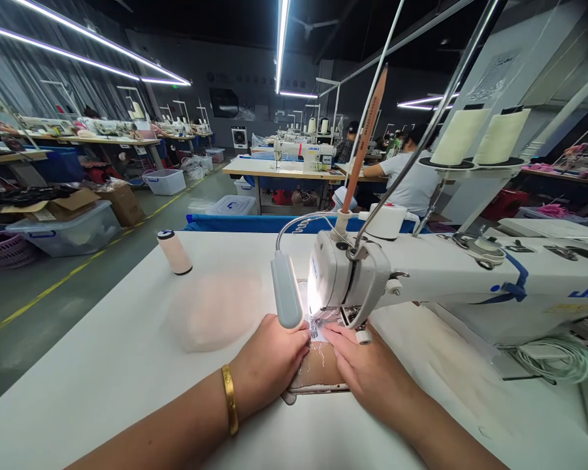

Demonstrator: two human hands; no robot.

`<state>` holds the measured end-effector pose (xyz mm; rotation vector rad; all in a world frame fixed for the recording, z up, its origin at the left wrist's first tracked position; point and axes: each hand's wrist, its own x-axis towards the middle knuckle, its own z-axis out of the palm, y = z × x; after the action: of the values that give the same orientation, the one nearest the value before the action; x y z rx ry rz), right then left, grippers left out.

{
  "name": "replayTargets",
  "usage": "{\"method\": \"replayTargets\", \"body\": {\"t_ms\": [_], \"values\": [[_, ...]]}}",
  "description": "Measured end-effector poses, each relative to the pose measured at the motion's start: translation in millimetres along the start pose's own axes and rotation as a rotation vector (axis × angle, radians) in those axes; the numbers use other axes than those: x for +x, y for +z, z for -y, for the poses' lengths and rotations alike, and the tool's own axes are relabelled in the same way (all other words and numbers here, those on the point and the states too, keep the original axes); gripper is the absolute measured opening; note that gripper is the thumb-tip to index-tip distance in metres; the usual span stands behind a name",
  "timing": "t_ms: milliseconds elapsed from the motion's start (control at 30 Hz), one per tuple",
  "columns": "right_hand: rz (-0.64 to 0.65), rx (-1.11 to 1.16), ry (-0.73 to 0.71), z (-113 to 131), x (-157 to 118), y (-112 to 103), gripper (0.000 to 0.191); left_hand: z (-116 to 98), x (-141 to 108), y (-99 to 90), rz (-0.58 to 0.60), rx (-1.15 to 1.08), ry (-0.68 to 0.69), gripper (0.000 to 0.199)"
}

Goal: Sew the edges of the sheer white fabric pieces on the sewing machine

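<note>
A white sewing machine (350, 267) stands before me, its lamp lighting the needle area. Thin pale fabric (317, 331) shows at the presser foot, between my fingertips. My left hand (273, 352), with a gold bangle at the wrist, is closed at the fabric's left edge, thumb and fingers curled together. From the right, my right hand (367, 358) pinches at the fabric with its fingers pressed together, close to the foot; the fingertips are partly hidden. Below the hands lies a tan plate (321, 365) with loose thread bits on it.
Sheer pale cloth (215, 307) lies on the left of the white table (127, 365), near a thread cone (174, 252). A grey lamp head (287, 290) hangs beside my left hand. More pale cloth (463, 372) lies right. A co-worker (409, 179) sits beyond the table.
</note>
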<state>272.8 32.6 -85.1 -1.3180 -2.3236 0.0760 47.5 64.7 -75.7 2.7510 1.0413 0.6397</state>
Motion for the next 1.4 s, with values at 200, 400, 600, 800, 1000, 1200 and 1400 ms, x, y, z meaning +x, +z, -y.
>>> {"method": "replayTargets", "body": {"t_ms": [200,400,600,800,1000,1200,1400], "values": [[-0.001,0.012,-0.018,-3.2,-6.2,3.0,0.038,-6.1,0.8,-10.5,0.112,0.113,-0.186,0.019],[-0.007,0.265,-0.124,11.1,-5.8,5.9,0.031,-36.8,-7.6,-24.1,0.271,0.194,-0.216,0.013],[0.031,0.339,-0.335,27.1,-6.9,1.9,0.028,-36.6,-18.4,-38.8,0.209,-0.03,-0.249,0.015],[0.02,0.326,-0.395,23.4,-10.7,7.6,0.034,1.2,-12.0,-39.2,0.186,0.104,-0.395,0.018],[0.066,0.322,-0.367,26.8,-11.4,-4.9,0.023,0.9,-10.6,-31.3,0.208,0.14,-0.285,0.01],[0.195,0.389,-0.288,27.7,-13.1,-16.9,0.016,-0.4,-11.0,-18.1,0.11,0.061,-0.197,0.021],[0.073,0.47,0.079,20.9,-14.9,-6.7,0.018,-2.8,-12.1,-22.8,0.109,-0.166,-0.24,0.018]]}}
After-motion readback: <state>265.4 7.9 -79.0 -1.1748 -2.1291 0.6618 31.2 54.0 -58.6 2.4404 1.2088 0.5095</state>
